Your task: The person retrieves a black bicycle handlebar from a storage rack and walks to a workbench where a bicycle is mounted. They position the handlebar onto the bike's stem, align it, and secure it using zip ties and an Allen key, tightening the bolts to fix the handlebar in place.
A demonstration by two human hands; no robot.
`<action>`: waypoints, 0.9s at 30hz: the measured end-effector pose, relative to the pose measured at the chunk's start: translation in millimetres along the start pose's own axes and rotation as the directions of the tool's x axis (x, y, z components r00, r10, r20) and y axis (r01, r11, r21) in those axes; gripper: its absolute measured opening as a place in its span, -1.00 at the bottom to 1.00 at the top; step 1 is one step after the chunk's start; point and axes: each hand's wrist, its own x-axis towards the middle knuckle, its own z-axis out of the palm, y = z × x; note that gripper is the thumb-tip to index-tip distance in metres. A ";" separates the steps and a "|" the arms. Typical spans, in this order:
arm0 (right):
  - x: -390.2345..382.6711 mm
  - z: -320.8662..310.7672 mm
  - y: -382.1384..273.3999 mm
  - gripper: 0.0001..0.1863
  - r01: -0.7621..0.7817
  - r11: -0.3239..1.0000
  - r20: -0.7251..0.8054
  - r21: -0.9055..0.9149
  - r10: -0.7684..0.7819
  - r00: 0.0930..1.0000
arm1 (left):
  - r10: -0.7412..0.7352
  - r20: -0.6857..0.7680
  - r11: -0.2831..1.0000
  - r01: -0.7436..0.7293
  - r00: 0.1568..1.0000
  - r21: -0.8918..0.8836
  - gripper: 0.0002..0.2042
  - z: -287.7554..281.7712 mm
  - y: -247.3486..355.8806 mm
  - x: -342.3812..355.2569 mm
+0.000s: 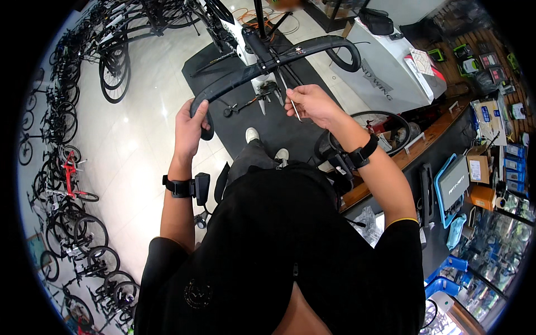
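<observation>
A black drop handlebar [231,80] curves across the top middle, joined by a black stem [257,47] to a white bicycle frame [233,27]. My left hand [188,128] is wrapped round the bar's left drop, thumb on top. Just below the bar, right of the stem, my right hand [315,104] is closed on a slim metal rod-shaped tool [297,114]. The rod slants up toward the handlebar beside the stem; whether its tip touches the bar cannot be made out. Its exact kind is too small to tell.
A dark mat [229,139] lies under the bicycle. Right of the handlebar stands a grey box-shaped stand [368,70]. A loose wheel [410,133] rests by a wooden-edged counter [441,125]. Rows of bicycles [89,231] line the left wall. Orange cable [285,22] lies behind.
</observation>
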 end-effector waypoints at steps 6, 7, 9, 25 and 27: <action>10.1 -3.7 9.2 -0.72 -0.064 0.970 0.012 0.234 0.063 0.998 | 0.005 -0.020 1.000 -0.006 1.000 -0.013 -0.74 3.0 2.4 -1.0; 11.3 -4.0 9.5 -0.72 -0.058 0.979 -0.007 0.197 0.061 0.998 | 0.006 -0.017 1.000 -0.006 1.000 -0.018 -0.74 3.0 2.0 -0.8; 10.4 -1.1 6.0 -0.72 -0.049 0.991 -0.043 0.122 0.054 0.998 | 0.008 -0.010 1.000 -0.009 1.000 -0.026 -0.74 1.8 0.4 -0.2; 0.9 4.5 0.3 -0.72 0.089 0.990 -0.183 -0.109 -0.107 0.977 | -0.002 -0.006 0.999 0.002 1.000 -0.049 -0.74 3.6 2.8 -3.2; 1.5 1.4 3.6 -0.71 0.126 0.987 -0.188 -0.095 -0.142 0.972 | -0.005 -0.012 0.999 0.004 1.000 -0.054 -0.74 4.7 3.5 -3.5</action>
